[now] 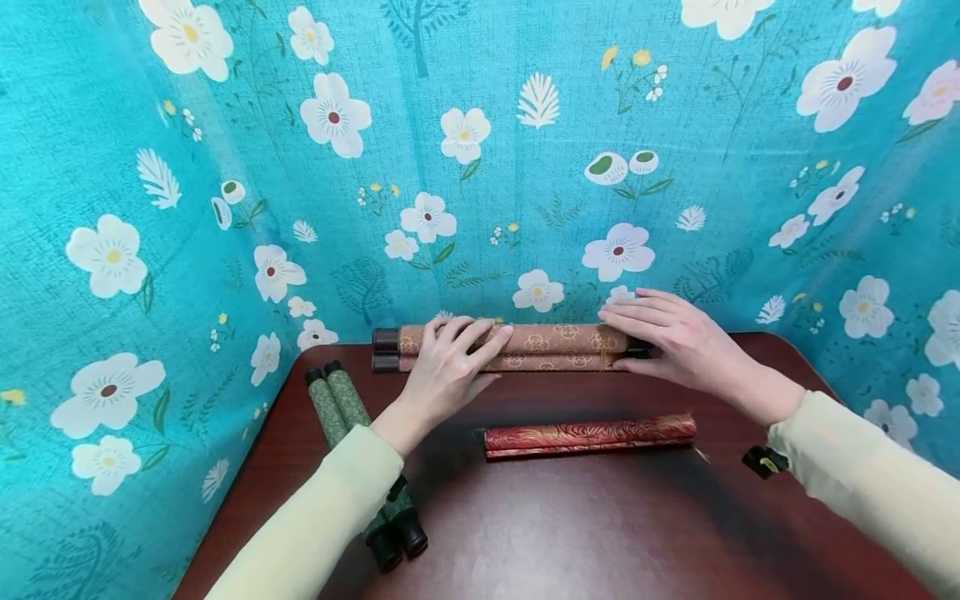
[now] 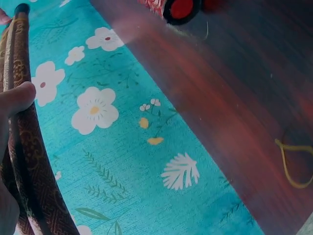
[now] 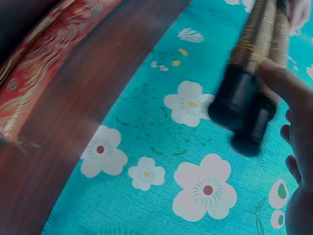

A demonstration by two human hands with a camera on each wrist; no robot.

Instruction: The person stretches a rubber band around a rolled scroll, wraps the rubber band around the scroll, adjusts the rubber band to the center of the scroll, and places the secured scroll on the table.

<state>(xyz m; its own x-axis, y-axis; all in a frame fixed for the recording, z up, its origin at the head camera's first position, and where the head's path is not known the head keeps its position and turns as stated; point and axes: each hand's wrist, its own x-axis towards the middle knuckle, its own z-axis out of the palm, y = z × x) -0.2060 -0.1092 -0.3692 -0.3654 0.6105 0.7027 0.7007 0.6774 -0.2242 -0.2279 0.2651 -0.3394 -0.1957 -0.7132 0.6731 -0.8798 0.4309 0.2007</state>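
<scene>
A brown hanging scroll (image 1: 570, 340) with gold flower patterns lies crosswise at the table's far edge, rolled from both ends into two parallel rolls with dark end knobs. My left hand (image 1: 450, 367) grips it left of the middle, fingers over the top and thumb in front. Around its right end my right hand (image 1: 686, 342) holds on, fingers behind and thumb in front. In the right wrist view the thumb (image 3: 281, 81) touches the scroll close to its black knobs (image 3: 232, 98). The left wrist view shows the left thumb (image 2: 22, 97) pressed against the patterned roll (image 2: 32, 142).
A red and gold rolled scroll (image 1: 592, 437) lies mid-table, in front of the brown one. At the left, a green double-rolled scroll (image 1: 337, 400) lies slanted, partly under the left forearm. Blue flowered cloth (image 1: 487, 208) surrounds the dark reddish table (image 1: 562, 533).
</scene>
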